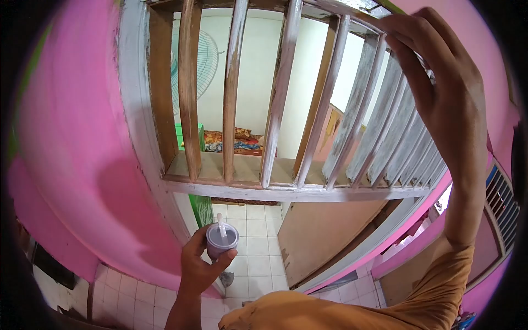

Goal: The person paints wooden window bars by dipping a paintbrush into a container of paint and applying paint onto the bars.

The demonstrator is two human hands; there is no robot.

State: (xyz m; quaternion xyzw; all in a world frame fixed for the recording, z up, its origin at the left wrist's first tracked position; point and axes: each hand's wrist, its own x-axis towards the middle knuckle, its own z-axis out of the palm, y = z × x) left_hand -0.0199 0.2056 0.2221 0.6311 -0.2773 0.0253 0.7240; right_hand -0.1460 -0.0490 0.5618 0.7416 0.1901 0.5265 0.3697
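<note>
My left hand (204, 264) is wrapped round a small plastic cup (223, 252) with greyish paint inside. A pale stick-like handle (221, 223) stands in the cup, leaning on its far rim. My right hand (440, 66) is raised to the upper right, at the top rail of a wooden slatted vent frame (300, 192). Its fingers are bent and close together at the rail; whatever lies between the fingertips is hidden. Several slats on the right carry patchy grey-white paint, while the left slats (188, 99) show brown wood.
Pink walls (77, 137) stand on both sides. Below the frame is a doorway with a brown door (330, 236) swung inward and a white tiled floor (256, 247). Through the slats I see a fan (201, 66) and patterned bedding (234, 142). A barred window (501, 203) is at far right.
</note>
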